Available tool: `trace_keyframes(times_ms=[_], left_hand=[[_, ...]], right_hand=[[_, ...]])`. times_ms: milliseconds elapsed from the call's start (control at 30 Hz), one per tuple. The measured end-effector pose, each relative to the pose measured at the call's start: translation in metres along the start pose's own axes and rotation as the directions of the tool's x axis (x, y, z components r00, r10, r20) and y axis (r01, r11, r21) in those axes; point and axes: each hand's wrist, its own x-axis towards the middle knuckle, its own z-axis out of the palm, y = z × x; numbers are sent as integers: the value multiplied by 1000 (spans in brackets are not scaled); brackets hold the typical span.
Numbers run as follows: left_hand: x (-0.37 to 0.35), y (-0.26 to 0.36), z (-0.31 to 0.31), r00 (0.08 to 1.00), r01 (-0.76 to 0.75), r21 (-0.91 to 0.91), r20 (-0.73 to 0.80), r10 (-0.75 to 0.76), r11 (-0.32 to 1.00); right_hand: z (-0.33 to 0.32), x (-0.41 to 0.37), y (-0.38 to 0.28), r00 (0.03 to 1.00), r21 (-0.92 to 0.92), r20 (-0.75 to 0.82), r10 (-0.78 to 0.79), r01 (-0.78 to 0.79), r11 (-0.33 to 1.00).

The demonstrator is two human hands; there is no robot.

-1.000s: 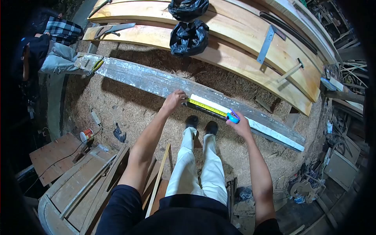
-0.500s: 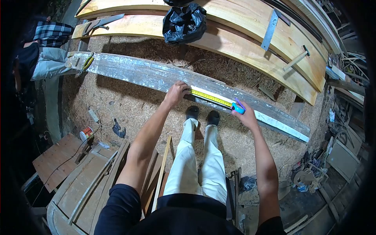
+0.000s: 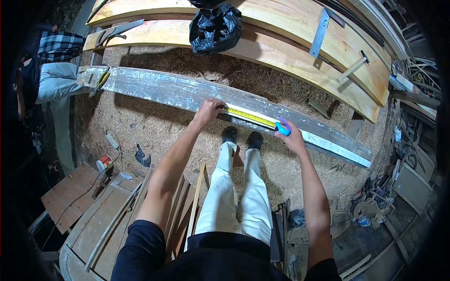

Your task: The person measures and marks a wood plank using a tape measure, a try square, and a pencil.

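Two-handed, mid-frame: pinching yellow tape [image 3: 251,116] in left hand [image 3: 207,114], gripping blue case [image 3: 282,129] in right hand [image 3: 293,139], apparently for straightness along white strip [image 3: 336,149].

Both bare arms are stretched forward and apart, with the left hand [image 3: 209,112] and right hand [image 3: 291,136] curled closed.

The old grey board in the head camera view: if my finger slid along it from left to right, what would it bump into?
The other person's leg, yellow-handled tool, left hand, yellow measuring tape, right hand.
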Motion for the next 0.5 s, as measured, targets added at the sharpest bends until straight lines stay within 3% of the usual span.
trace_keyframes(times_ms=[100, 233, 333, 400, 500], left_hand=[[-2, 1, 4, 997, 67, -12, -31, -67, 998], [-6, 1, 8, 998, 47, -7, -48, -47, 999], [-10, 9, 9, 988, 86, -146, -118, -103, 986], [-8, 13, 8, 965, 246, -146, -49, -256, 958], [-3, 12, 11, 948, 285, -276, -63, -313, 918]], right_hand=[[3, 0, 2, 1000, -8, -9, -5, 5, 1000], [4, 0, 0, 999, -47, -32, 2, -4, 999], [6, 0, 0, 1000, -30, -17, -3, 3, 1000], [5, -1, -1, 1000, -32, -30, -9, 8, 999], [3, -1, -1, 1000, -41, -9, 5, -5, 999]])
